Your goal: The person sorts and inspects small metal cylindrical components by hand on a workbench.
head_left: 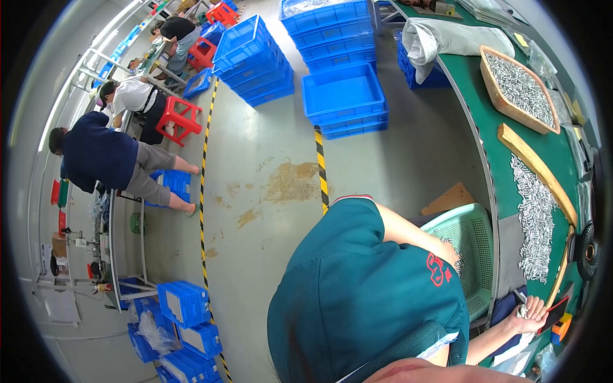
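Note:
My left forearm reaches over the rim of a pale green perforated plastic basket [479, 255], beside the table. My left hand [451, 253] is down inside it among small silvery metal pieces [465, 258]; its fingers are mostly hidden. At the table edge my right hand [534, 316] is closed in a fist. Something small and silvery-white shows at the fist's side, too small to name. Just beyond the right hand, a long band of loose small metal pieces [533, 217] lies on the green tabletop [456, 54].
Curved wooden strips [536, 163] border the metal pieces. A tan basket [488, 76] full of similar pieces stands farther along the table. Stacked blue crates [345, 118] stand on the floor. Across the aisle, several people work at benches near red stools [179, 120].

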{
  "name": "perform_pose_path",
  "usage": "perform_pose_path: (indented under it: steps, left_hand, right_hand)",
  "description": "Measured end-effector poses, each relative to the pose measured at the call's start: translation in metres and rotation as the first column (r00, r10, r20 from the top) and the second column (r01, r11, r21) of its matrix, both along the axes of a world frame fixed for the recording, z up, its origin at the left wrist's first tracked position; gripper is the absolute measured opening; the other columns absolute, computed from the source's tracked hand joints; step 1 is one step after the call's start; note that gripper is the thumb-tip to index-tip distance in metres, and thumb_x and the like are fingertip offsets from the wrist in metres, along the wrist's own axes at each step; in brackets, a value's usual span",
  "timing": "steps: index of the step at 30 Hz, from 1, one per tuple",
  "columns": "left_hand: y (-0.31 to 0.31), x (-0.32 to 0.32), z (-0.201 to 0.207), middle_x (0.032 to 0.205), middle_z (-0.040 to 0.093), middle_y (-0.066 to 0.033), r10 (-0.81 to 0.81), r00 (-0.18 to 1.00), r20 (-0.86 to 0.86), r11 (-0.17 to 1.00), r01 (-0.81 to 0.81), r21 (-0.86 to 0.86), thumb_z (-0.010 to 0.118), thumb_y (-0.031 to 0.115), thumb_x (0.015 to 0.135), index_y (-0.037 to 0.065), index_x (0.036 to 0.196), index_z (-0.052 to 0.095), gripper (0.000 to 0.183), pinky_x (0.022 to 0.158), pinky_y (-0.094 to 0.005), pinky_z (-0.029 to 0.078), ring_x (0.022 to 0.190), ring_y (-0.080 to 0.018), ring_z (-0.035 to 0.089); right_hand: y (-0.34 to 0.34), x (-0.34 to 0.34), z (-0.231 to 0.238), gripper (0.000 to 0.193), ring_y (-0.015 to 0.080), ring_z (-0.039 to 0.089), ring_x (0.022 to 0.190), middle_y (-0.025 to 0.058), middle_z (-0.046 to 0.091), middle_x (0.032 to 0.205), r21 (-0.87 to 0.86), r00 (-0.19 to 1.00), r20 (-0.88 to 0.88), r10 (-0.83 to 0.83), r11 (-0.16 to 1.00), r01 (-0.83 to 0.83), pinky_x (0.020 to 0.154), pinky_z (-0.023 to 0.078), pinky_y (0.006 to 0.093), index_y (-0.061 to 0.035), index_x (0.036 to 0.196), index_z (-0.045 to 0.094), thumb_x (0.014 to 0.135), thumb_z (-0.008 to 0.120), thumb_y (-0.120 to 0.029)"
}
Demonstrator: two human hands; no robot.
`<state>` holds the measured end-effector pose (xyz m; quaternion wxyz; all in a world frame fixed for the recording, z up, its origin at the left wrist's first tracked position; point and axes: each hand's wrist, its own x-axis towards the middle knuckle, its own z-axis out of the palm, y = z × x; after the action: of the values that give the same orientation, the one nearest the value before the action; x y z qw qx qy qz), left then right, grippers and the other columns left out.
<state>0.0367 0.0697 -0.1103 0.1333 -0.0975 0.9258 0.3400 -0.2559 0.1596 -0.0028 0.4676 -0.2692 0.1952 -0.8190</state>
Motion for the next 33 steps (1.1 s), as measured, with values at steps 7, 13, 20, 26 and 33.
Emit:
perform_pose_path:
  steps: [7, 13, 20, 26, 33]
  left_hand:
    - [-0.005, -0.004, -0.028, 0.091, 0.057, -0.0166, -0.144, 0.969, -0.199, 0.962, 0.184, 0.2, 0.049, 0.026, 0.079, 0.007, 0.096, 0.057, 0.027, 0.065, -0.0433, 0.048, 0.083, -0.034, 0.058]
    - [0.012, -0.009, -0.071, 0.086, 0.058, -0.018, -0.121, 0.91, -0.398, 0.865, 0.293, 0.407, 0.049, 0.025, 0.079, 0.005, 0.093, 0.058, 0.026, 0.064, -0.043, 0.047, 0.081, -0.0343, 0.058]
    - [0.025, -0.012, -0.111, 0.082, 0.058, -0.0195, 0.011, 0.818, -0.575, 0.693, 0.408, 0.594, 0.049, 0.023, 0.078, 0.003, 0.089, 0.059, 0.025, 0.064, -0.0427, 0.046, 0.079, -0.0347, 0.057]
    - [0.026, -0.022, -0.091, 0.08, 0.059, -0.0205, -0.069, 0.821, -0.566, 0.664, 0.461, 0.588, 0.049, 0.024, 0.077, 0.001, 0.084, 0.06, 0.026, 0.064, -0.0431, 0.045, 0.078, -0.0355, 0.057]
    - [-0.005, 0.029, 0.05, 0.08, 0.059, -0.0152, -0.149, 0.989, 0.003, 0.959, 0.144, 0.245, 0.053, 0.025, 0.076, 0.005, 0.081, 0.061, 0.021, 0.07, -0.0403, 0.045, 0.08, -0.0314, 0.058]
  right_hand:
    - [-0.001, -0.002, 0.0, 0.038, 0.0097, 0.025, 0.039, -0.0015, 0.027, 0.045, 0.021, 1.0, 0.018, -0.016, 1.0, 0.015, 0.044, 0.024, 0.0259, -0.0157, 0.05, 0.029, 0.087, 0.033, -0.018]
    - [0.0, -0.002, 0.0, 0.038, 0.0094, 0.025, 0.039, -0.0017, 0.027, 0.045, -0.003, 1.0, 0.005, -0.016, 1.0, 0.016, 0.043, 0.023, 0.0253, -0.0157, 0.05, 0.029, 0.088, 0.033, -0.018]
    - [-0.002, 0.003, -0.005, 0.038, 0.0094, 0.025, 0.038, -0.0016, 0.028, 0.045, 0.007, 1.0, 0.014, 0.004, 1.0, -0.004, 0.044, 0.024, 0.0252, -0.0158, 0.05, 0.03, 0.088, 0.033, -0.019]
    - [0.023, -0.008, -0.001, 0.036, 0.0106, 0.028, 0.041, -0.0012, 0.03, 0.048, -0.168, 0.981, -0.067, 0.184, 0.967, -0.193, 0.043, 0.025, 0.0251, -0.016, 0.052, 0.031, 0.088, 0.032, -0.023]
    - [-0.015, 0.056, 0.021, 0.038, 0.0093, 0.029, 0.038, -0.002, 0.03, 0.046, 0.002, 0.976, 0.182, -0.115, 0.993, 0.117, 0.042, 0.028, 0.0253, -0.0125, 0.054, 0.033, 0.091, 0.03, -0.025]
